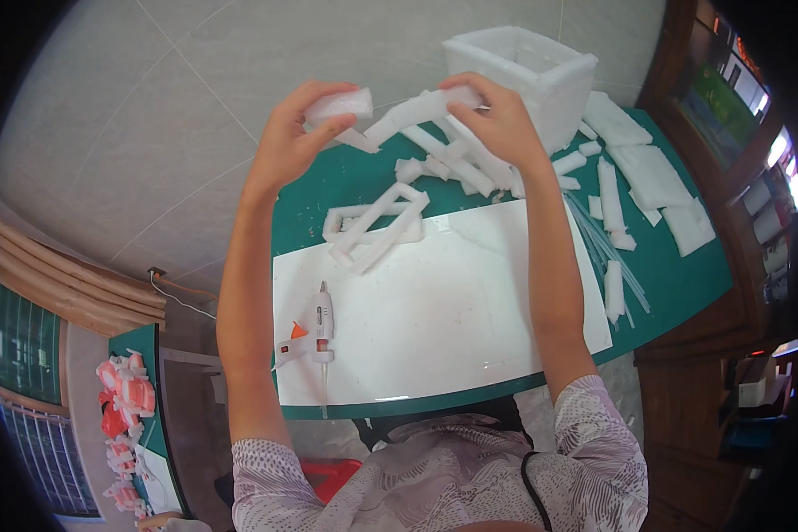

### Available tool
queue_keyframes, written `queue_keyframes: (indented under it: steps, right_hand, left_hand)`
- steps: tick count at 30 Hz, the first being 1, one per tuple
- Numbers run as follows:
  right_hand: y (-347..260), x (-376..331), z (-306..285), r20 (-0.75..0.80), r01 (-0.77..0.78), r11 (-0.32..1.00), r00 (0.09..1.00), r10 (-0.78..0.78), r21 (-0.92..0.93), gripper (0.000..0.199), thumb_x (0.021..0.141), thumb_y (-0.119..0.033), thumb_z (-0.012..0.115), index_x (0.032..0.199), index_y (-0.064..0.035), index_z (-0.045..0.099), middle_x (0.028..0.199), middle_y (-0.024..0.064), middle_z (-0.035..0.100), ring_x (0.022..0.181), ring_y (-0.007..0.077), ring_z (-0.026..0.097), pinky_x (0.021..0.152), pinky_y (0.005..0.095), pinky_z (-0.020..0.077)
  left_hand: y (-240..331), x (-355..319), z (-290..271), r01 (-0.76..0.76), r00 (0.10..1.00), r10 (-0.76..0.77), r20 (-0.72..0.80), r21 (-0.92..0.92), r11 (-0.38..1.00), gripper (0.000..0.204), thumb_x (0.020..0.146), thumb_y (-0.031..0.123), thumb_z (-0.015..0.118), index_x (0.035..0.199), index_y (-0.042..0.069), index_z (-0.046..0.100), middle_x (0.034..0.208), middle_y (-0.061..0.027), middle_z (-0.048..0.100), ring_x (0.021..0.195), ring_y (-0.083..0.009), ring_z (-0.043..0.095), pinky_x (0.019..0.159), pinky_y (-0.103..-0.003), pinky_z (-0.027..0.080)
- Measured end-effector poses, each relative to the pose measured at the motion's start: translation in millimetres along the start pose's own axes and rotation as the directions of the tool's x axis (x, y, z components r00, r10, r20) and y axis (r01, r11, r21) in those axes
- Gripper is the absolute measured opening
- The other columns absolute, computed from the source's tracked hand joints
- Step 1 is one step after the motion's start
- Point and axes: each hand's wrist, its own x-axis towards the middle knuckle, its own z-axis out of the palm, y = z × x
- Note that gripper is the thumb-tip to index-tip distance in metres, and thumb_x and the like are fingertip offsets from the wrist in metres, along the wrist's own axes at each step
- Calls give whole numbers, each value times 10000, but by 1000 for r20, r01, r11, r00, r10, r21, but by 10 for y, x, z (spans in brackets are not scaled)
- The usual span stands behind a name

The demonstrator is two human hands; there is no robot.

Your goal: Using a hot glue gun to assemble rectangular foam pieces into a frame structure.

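Note:
My left hand (296,138) is closed around a short white foam block (353,104) above the far left of the table. My right hand (504,126) grips the right end of a longer white foam strip (408,113). The two pieces come close at their facing ends; I cannot tell whether they touch. Below them, two white foam frames (386,213) overlap at the far edge of a white board (452,310). A white hot glue gun (323,324) with an orange part lies on the board's left side, inside my left forearm.
An open white foam box (563,75) stands at the back of the green table (683,279). Several foam scraps (452,160) lie before it. Foam slabs (652,173) and clear glue sticks (601,244) are on the right. A side table at far left holds pink and white pieces (131,395).

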Motion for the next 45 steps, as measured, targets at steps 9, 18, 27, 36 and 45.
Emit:
queue_keyframes:
  steps: [9,18,27,36,45]
  right_hand:
    - [-57,-19,-157,-133,-122,982,981,141,146,357,842,-265,664,1163,-114,633,993,121,689,825,175,687,782,287,524]
    - [-114,-2,4,-139,-128,975,978,154,182,368,834,-277,713,1111,-50,626,930,115,702,747,156,697,729,255,539]
    - [-40,19,-146,-73,-276,882,943,326,383,323,872,-253,709,1077,-14,636,899,114,703,748,142,692,685,222,521]
    - [-149,8,-387,-368,-34,953,918,149,302,297,879,-228,701,1065,-8,628,1024,106,674,913,158,646,833,268,529]
    - [611,-69,179,-136,-39,934,991,-10,-355,226,800,-173,713,974,-53,632,1017,170,632,938,335,592,856,399,480]
  left_hand:
    - [-241,-147,-111,159,883,16,-470,332,930,376,847,167,701,1212,99,642,1297,-134,530,1178,-284,529,955,-394,441]
    - [14,-277,784,-218,926,376,25,849,481,367,826,236,728,1176,184,627,1278,-49,563,1241,-241,493,1111,-554,216]
    - [-226,-205,581,-237,959,275,70,729,642,315,773,56,726,1065,117,623,962,-45,652,1030,-227,593,1052,-513,329]
    - [-540,-447,5,189,952,-64,-298,413,891,127,917,112,624,1019,37,631,905,-118,671,832,-267,640,752,-315,490]
    - [-522,-360,303,237,905,-312,-288,-266,934,287,999,253,558,1146,12,607,944,-59,675,920,-119,609,818,-245,461]
